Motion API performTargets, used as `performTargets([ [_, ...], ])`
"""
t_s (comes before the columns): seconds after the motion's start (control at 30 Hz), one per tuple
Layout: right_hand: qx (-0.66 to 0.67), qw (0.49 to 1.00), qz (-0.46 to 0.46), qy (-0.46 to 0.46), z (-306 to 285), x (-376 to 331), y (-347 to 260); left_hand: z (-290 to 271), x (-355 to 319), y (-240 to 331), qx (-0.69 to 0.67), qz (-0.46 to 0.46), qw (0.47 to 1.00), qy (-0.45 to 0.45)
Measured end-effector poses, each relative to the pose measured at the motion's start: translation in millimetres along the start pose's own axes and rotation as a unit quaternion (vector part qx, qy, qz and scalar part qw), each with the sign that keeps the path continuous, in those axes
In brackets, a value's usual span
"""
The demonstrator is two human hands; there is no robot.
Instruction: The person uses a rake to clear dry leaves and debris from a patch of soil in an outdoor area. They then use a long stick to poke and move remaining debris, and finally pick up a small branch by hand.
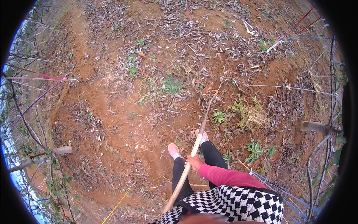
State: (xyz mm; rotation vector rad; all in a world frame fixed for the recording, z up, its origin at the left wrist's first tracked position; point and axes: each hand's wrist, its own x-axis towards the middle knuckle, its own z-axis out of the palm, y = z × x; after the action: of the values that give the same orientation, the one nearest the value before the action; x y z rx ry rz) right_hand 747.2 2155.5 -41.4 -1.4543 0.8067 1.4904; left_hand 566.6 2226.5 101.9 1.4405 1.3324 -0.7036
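My right hand [194, 162], at the end of a pink sleeve, is closed around a long pale wooden pole [188, 170]. The pole slants from the bottom edge, past my body, up between my feet. Beyond my feet it turns darker and thinner, reaching the leaf-littered soil; its far end blends into the litter, so I cannot tell what kind of tool it is, if any. My left hand is out of view. My pink shoes [173, 151] stand on the bare soil, on either side of the pole.
Reddish soil [123, 138] carries dry leaves, weeds [254, 150] and a dry grass clump [253, 115]. Cut-ended tree branches [62, 150] rise at both sides. Taut cords cross the edges, including a pink one [33, 78], a grey one [291, 88] and a yellow one [118, 204].
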Motion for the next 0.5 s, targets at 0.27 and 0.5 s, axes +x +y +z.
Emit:
performTargets([
  [0.27, 0.098, 0.976, 0.191, -0.044, -60, -55, 39, -41, -142, -126, 0.129, -0.266, 0.955, -0.036],
  [0.5, 0.071, 0.994, -0.048, 0.072, -59, 1, -87, -66, -204, -122, 0.229, -0.270, 0.933, -0.056],
])
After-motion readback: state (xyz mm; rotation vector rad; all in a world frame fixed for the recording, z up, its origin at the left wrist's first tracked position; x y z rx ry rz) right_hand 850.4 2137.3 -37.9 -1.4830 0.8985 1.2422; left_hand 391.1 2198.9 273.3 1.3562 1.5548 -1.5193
